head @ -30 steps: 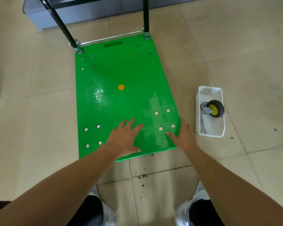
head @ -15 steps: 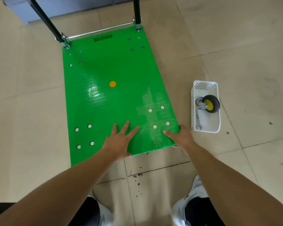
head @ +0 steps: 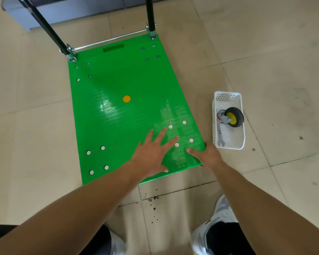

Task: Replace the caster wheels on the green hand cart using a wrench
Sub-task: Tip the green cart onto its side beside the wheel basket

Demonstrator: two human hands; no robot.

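Note:
The green hand cart point(head: 122, 111) stands on the tiled floor with its black handle bars rising at the far end. Silver bolt heads sit in groups near its corners. My left hand point(head: 153, 153) lies flat on the deck near the front edge, fingers spread. At the cart's near right corner my right hand point(head: 207, 155) grips the edge, thumb on top and fingers curled underneath. To the right, a white basket point(head: 240, 144) holds a black caster wheel point(head: 233, 117) with a yellow hub and a silver wrench point(head: 220, 138).
A grey cabinet base point(head: 63, 10) runs along the far wall behind the handle. My two shoes point(head: 215, 221) stand just in front of the cart's near edge. Dark specks of dirt point(head: 152, 199) lie on the tile between them.
The view has shifted, so the cart sits further right in the picture. My right hand has slid off the deck to grip the near right corner; my left hand stays flat.

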